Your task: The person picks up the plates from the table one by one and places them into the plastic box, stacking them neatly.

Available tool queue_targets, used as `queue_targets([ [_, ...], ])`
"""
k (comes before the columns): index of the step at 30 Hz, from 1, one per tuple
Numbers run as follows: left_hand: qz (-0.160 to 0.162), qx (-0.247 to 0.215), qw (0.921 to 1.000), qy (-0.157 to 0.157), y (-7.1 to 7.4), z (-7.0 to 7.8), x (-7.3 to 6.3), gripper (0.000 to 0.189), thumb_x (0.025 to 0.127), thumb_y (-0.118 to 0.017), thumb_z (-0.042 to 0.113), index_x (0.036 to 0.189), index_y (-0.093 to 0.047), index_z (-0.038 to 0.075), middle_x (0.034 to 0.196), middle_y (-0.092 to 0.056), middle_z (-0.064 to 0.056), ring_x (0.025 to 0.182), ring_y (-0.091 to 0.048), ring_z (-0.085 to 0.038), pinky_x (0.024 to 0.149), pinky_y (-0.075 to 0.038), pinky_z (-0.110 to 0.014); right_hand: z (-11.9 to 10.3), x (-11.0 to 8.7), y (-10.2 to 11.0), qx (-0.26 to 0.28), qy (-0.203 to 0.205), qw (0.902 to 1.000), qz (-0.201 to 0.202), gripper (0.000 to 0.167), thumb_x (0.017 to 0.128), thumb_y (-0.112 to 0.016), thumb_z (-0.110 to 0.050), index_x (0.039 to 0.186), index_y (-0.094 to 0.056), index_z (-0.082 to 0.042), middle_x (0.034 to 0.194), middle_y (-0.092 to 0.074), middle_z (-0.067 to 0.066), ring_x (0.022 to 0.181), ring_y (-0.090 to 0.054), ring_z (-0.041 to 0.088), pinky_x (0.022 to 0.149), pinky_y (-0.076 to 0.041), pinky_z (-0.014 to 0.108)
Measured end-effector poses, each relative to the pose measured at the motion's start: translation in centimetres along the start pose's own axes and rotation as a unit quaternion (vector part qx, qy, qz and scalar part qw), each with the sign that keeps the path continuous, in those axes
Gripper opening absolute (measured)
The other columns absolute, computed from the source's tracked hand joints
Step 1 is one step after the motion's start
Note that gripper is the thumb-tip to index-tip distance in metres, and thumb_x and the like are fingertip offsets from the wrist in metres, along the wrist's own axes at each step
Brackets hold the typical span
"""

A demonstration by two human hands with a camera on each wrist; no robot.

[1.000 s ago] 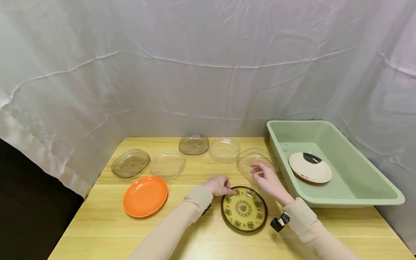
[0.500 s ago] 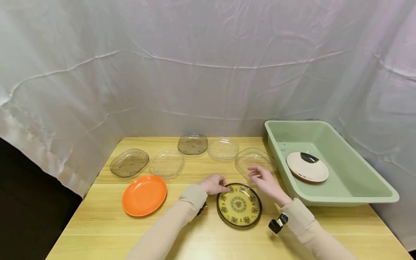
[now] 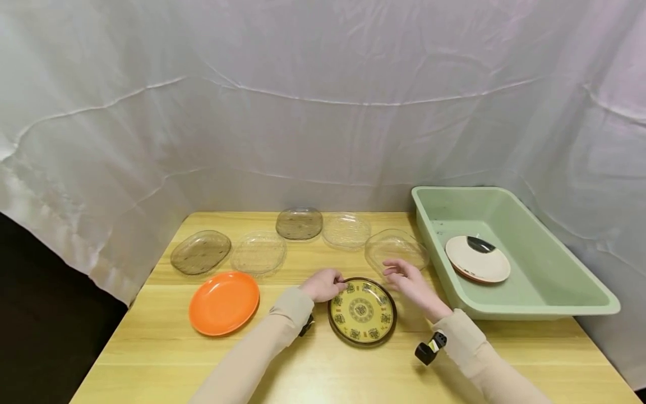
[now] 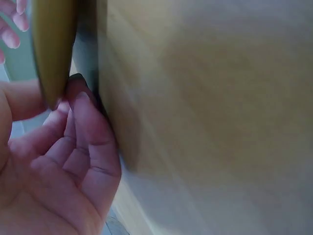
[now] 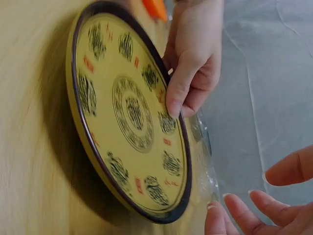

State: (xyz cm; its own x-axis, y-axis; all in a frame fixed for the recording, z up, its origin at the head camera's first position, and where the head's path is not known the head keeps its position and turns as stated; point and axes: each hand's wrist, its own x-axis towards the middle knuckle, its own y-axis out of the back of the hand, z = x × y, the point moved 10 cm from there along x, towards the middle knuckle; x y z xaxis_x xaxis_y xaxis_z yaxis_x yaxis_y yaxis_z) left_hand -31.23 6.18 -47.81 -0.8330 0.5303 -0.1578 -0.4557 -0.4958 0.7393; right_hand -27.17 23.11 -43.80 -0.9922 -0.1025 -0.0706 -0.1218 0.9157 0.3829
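Observation:
A yellow plate [image 3: 361,310] with a dark rim and dark round motifs is in the middle front of the table. My left hand [image 3: 324,285] pinches its far-left rim, thumb on the upper face and fingers beneath, as the left wrist view of the plate [image 4: 54,54] shows. In the right wrist view a shadow lies along the plate's underside; whether it fully clears the table I cannot tell. My right hand [image 3: 415,287] hovers to the right of the plate, fingers relaxed and spread, holding nothing. It partly covers a clear glass plate [image 3: 393,247] behind it.
An orange plate [image 3: 224,303] lies at the left. Behind it are smoky glass plates [image 3: 201,252] and clear ones [image 3: 259,252]. A green tub [image 3: 550,311] stands at the right, with a cream plate with a black patch [image 3: 474,261] inside. Grey cloth [image 3: 323,140] hangs behind the table.
The yellow plate has moved left and slightly away from me, with my left hand pinching its rim throughout. My right hand has barely moved.

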Motion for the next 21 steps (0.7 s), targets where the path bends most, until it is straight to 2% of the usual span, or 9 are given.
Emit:
queue_targets([
  [4,0.026,-0.008,0.9996,0.0,0.9,-0.3,-0.2,0.02,0.103,-0.056,0.021,0.089,-0.064,0.009,0.077,-0.057,0.001,0.069,-0.05,-0.012,0.064,-0.043,-0.024,0.4,0.2,-0.1,0.048,-0.024,0.9985,-0.001,0.047,0.098,-0.044,-0.001,0.143,-0.04,0.013,0.133,-0.052,0.034,0.106,-0.062,0.022,0.104,-0.055,0.044],
  [10,0.045,-0.035,0.9983,0.014,1.8,-1.3,-0.9,0.02,0.105,-0.051,0.018,0.096,-0.063,0.004,0.077,-0.056,-0.002,0.065,-0.048,-0.013,0.058,-0.04,-0.024,0.7,0.4,-0.3,0.076,-0.035,0.9965,0.005,0.048,0.097,-0.045,0.0,0.143,-0.04,0.011,0.134,-0.052,0.033,0.106,-0.063,0.021,0.107,-0.054,0.044],
  [16,0.062,-0.004,0.9977,0.028,2.4,-2.7,-1.3,0.023,0.108,-0.043,0.017,0.105,-0.062,0.005,0.077,-0.054,-0.002,0.064,-0.047,-0.013,0.058,-0.04,-0.026,0.5,0.5,-0.9,0.085,-0.029,0.996,-0.006,0.048,0.097,-0.047,0.0,0.143,-0.039,0.012,0.134,-0.052,0.033,0.104,-0.063,0.018,0.107,-0.053,0.045],
  [21,0.093,-0.003,0.9951,0.034,3.3,-3.5,-1.7,0.025,0.109,-0.041,0.017,0.108,-0.061,0.004,0.077,-0.053,-0.003,0.065,-0.048,-0.014,0.061,-0.042,-0.027,0.1,0.4,-1.3,0.075,-0.014,0.9971,-0.001,0.047,0.097,-0.047,0.001,0.142,-0.04,0.013,0.132,-0.053,0.033,0.104,-0.063,0.021,0.105,-0.054,0.046],
])
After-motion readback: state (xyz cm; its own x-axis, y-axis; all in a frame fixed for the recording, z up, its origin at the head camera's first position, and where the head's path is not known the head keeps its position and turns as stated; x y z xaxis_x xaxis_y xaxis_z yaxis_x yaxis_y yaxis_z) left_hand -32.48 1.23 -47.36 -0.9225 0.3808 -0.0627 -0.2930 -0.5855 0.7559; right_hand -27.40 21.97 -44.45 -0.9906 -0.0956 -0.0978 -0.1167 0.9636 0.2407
